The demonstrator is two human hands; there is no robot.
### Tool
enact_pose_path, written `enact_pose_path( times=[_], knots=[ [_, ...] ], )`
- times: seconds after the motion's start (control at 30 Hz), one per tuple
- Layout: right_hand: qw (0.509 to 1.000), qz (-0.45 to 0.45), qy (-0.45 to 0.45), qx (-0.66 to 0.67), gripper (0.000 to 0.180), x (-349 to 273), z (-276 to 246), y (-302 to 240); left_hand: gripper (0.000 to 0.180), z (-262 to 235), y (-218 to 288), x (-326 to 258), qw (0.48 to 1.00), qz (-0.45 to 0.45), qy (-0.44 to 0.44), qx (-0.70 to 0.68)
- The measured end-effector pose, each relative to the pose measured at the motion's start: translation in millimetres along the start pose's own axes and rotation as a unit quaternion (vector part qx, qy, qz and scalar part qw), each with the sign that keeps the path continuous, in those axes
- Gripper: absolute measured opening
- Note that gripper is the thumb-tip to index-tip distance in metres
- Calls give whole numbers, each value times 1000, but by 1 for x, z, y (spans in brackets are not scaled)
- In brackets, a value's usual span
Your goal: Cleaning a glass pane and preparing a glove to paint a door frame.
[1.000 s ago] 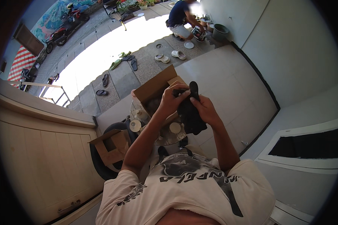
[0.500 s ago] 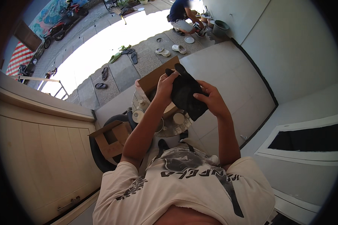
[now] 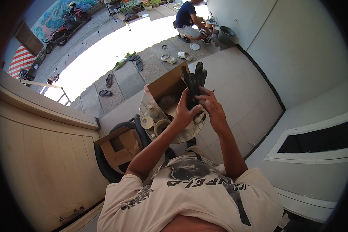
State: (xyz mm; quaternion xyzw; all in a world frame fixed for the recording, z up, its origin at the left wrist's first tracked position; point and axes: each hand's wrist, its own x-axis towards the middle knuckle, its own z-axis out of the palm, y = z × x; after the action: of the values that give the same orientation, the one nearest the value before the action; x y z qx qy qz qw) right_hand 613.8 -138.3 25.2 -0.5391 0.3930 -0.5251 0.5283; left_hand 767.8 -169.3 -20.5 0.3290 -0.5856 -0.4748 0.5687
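A black glove (image 3: 197, 79) stands upright in front of me, its fingers pointing away and up. My left hand (image 3: 186, 112) grips its lower part, the fingers closed behind it. From the other side my right hand (image 3: 212, 110) presses its fingers against the same lower part. Where each fingertip lies on the glove is partly hidden. Beneath and beyond my hands, an opened cardboard box (image 3: 167, 81) rests on a small round table (image 3: 178, 138); what lies inside the box is unclear.
A pale bottle (image 3: 152, 111) and a white round container (image 3: 146, 122) stand left on the table. Another cardboard box (image 3: 120, 149) sits on a black chair (image 3: 100, 162). Beyond lie pale clogs (image 3: 168, 58) and dark sandals (image 3: 105, 93). A person (image 3: 187, 19) crouches near a bucket (image 3: 225, 34).
The glove has turned from a flat, spread-out dark shape to upright with its fingers showing. Both hands have come closer together and lower on it.
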Motion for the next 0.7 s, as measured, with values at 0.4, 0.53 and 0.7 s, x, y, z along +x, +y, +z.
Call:
enact_pose_path(
  times=[0.4, 0.53, 0.7],
  knots=[
    [975, 101, 155, 124, 49, -27, 17, 23, 31, -22, 57, -23, 926, -243, 1, -289],
    [947, 168, 181, 204, 37, -27, 31, 16, 36, -33, 18, -32, 894, -344, -54, -283],
    [954, 141, 186, 189, 31, -24, 33, 20, 30, -58, 17, -51, 965, -209, -136, -85]
  ],
)
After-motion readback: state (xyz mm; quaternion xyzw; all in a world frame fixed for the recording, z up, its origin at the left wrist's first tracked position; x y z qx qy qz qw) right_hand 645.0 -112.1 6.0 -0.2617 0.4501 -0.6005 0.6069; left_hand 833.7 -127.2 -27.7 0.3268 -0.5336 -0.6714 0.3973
